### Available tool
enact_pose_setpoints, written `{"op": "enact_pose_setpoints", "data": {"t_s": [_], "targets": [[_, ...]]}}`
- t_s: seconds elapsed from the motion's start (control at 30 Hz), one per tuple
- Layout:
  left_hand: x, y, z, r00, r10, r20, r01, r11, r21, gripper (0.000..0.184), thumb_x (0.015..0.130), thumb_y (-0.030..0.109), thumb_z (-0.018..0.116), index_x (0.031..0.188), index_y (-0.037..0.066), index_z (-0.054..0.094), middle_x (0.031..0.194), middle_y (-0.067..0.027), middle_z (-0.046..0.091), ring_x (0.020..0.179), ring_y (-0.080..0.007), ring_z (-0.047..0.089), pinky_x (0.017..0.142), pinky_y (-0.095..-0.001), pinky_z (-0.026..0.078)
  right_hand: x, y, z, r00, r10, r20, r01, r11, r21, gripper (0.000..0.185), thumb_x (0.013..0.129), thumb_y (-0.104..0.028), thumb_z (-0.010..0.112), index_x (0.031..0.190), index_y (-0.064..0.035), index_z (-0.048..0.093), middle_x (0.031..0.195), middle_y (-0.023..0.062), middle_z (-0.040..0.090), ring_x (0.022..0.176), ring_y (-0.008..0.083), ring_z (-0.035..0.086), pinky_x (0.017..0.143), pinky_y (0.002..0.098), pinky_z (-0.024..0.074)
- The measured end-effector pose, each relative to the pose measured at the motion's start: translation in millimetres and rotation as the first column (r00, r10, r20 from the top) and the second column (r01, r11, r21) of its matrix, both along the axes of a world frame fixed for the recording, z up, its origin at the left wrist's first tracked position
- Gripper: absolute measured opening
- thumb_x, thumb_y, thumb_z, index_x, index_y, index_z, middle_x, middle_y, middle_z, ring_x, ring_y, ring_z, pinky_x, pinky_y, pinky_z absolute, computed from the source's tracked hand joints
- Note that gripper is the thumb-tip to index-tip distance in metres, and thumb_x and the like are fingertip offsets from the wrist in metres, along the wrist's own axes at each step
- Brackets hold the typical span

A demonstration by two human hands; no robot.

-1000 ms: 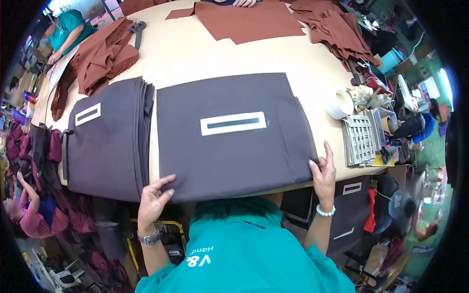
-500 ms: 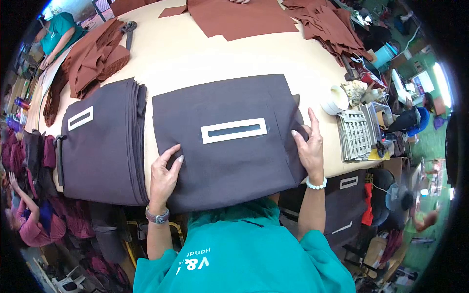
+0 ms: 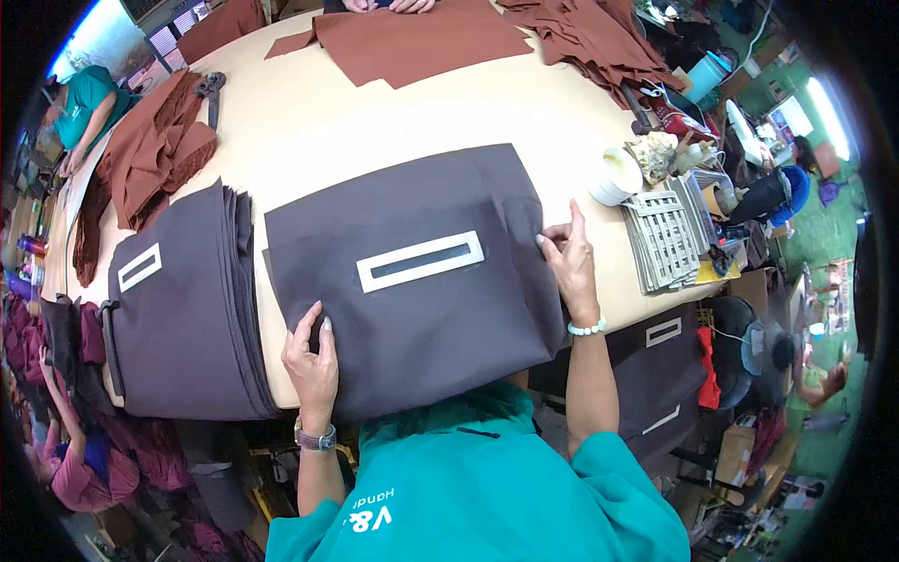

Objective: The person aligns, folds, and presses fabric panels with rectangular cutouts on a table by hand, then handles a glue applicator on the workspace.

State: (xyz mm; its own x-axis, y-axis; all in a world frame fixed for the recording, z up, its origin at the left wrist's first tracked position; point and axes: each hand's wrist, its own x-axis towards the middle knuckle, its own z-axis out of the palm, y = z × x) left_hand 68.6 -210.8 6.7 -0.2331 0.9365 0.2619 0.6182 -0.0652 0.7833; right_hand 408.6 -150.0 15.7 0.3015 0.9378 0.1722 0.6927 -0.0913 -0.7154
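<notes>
A dark grey-purple fabric panel (image 3: 421, 323) lies at the near edge of the table in front of me. On it is a white rectangular frame (image 3: 420, 262) around a narrow dark slot. My left hand (image 3: 310, 370) grips the panel's lower left side, index finger and thumb on the cloth and the other fingers partly hidden. Along the right side, my right hand (image 3: 573, 272) pinches the edge between thumb and fingers, with one finger sticking up. To the left lies a thick stack of similar dark panels (image 3: 187, 318), its top one bearing a white frame (image 3: 140, 268).
Rust-brown cloth (image 3: 421, 47) lies across the far table, another person's hands (image 3: 389, 5) beside it. More brown pieces (image 3: 154, 155) are at the left. A white tub (image 3: 617, 178) and stacked pale frames (image 3: 663, 242) stand right. Dark panels (image 3: 651, 365) hang below the table edge.
The view has shifted, so most things sit further left. The panel's right side looks smoother, and my right hand has closed more on its edge. My left hand keeps its place on the panel.
</notes>
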Motion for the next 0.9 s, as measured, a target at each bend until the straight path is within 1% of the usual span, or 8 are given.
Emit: {"op": "enact_pose_setpoints", "data": {"t_s": [0.07, 0.17, 0.2, 0.3, 0.43, 0.63, 0.73, 0.9], "targets": [[0, 0, 0, 1.0, 0.004, -0.014, -0.004, 1.0, -0.002, 0.025, 0.083, 0.003, 0.057, 0.107, -0.001, 0.062, 0.09, -0.0144, 0.064, 0.078, -0.0209, 0.058, 0.072, -0.0313, 0.045, -12, -2, 16, 0.954, 0.12, -0.275, -0.128, 0.992, -0.012, 0.066, 0.082, -0.004, 0.058, 0.136, 0.0069, 0.022, 0.084, 0.0103, 0.064, 0.075, 0.0153, 0.059, 0.076, 0.0265, 0.0465], [2, -1, 1, 1.0, 0.011, -0.012, -0.012, 0.999, -0.051, 0.024, 0.085, 0.003, 0.056, 0.107, -0.001, 0.061, 0.094, -0.0138, 0.064, 0.083, -0.0193, 0.059, 0.076, -0.0307, 0.044, -38, -4, 36, 0.859, 0.353, -0.37, -0.314, 0.935, 0.164, 0.059, 0.087, -0.003, 0.049, 0.138, 0.0029, 0.021, 0.085, 0.0099, 0.064, 0.075, 0.0136, 0.058, 0.076, 0.0269, 0.0464], [2, -1, 2, 1.0, 0.012, -0.009, -0.012, 0.998, -0.064, 0.024, 0.085, 0.003, 0.056, 0.107, -0.001, 0.061, 0.095, -0.0136, 0.064, 0.083, -0.0192, 0.058, 0.076, -0.0306, 0.044, -37, -1, 36, 0.89, 0.373, -0.261, -0.333, 0.924, 0.186, 0.058, 0.088, -0.004, 0.047, 0.139, 0.0028, 0.02, 0.085, 0.0113, 0.064, 0.074, 0.0156, 0.06, 0.074, 0.0284, 0.0478], [1, -1, 0, 1.0, 0.009, -0.008, -0.01, 0.998, -0.067, 0.024, 0.085, 0.003, 0.055, 0.108, -0.002, 0.061, 0.095, -0.0131, 0.064, 0.084, -0.0187, 0.058, 0.077, -0.0302, 0.044, -34, 16, 27, 0.935, 0.164, -0.314, -0.145, 0.986, 0.082, 0.06, 0.087, -0.004, 0.048, 0.139, 0.0025, 0.019, 0.084, 0.0128, 0.064, 0.07, 0.0186, 0.061, 0.069, 0.0304, 0.0493], [1, -1, 0, 1.0, 0.015, 0.015, -0.013, 0.996, -0.088, 0.024, 0.085, 0.003, 0.055, 0.108, -0.001, 0.061, 0.097, -0.0124, 0.064, 0.087, -0.018, 0.058, 0.08, -0.0297, 0.044, -32, 30, 19, 0.964, 0.146, -0.224, -0.159, 0.987, -0.037, 0.08, 0.079, -0.021, 0.065, 0.137, 0.0082, 0.018, 0.089, 0.0157, 0.063, 0.073, 0.0231, 0.064, 0.07, 0.0312, 0.0501], [1, -1, 2, 0.999, 0.018, 0.048, -0.013, 0.995, -0.103, 0.024, 0.086, 0.002, 0.054, 0.108, -0.002, 0.061, 0.102, -0.0124, 0.064, 0.092, -0.0177, 0.059, 0.082, -0.029, 0.044, -42, 34, 17, 0.983, 0.126, -0.131, -0.128, 0.992, -0.007, 0.092, 0.074, -0.028, 0.071, 0.136, 0.0104, 0.015, 0.086, 0.0182, 0.064, 0.076, 0.0246, 0.065, 0.072, 0.0302, 0.0495], [1, -2, 1, 0.998, 0.025, 0.05, -0.019, 0.994, -0.111, 0.024, 0.086, 0.002, 0.054, 0.108, -0.002, 0.061, 0.102, -0.012, 0.064, 0.092, -0.0176, 0.059, 0.083, -0.0287, 0.044, -37, 29, 21, 0.945, 0.165, -0.283, -0.168, 0.986, 0.012, 0.084, 0.077, -0.018, 0.067, 0.138, 0.0071, 0.015, 0.09, 0.0206, 0.064, 0.076, 0.0252, 0.064, 0.073, 0.0317, 0.0495], [1, 1, -6, 1.0, 0.009, 0.026, -0.01, 0.999, 0.037, 0.023, 0.084, 0.002, 0.056, 0.106, 0.001, 0.063, 0.092, -0.0127, 0.065, 0.079, -0.0191, 0.059, 0.072, -0.0301, 0.045, -4, 27, 16, 0.986, -0.057, -0.154, 0.075, 0.99, 0.116, 0.071, 0.079, 0.005, 0.049, 0.141, 0.0, 0.013, 0.094, 0.0265, 0.062, 0.082, 0.0309, 0.064, 0.074, 0.0354, 0.0491]]}}
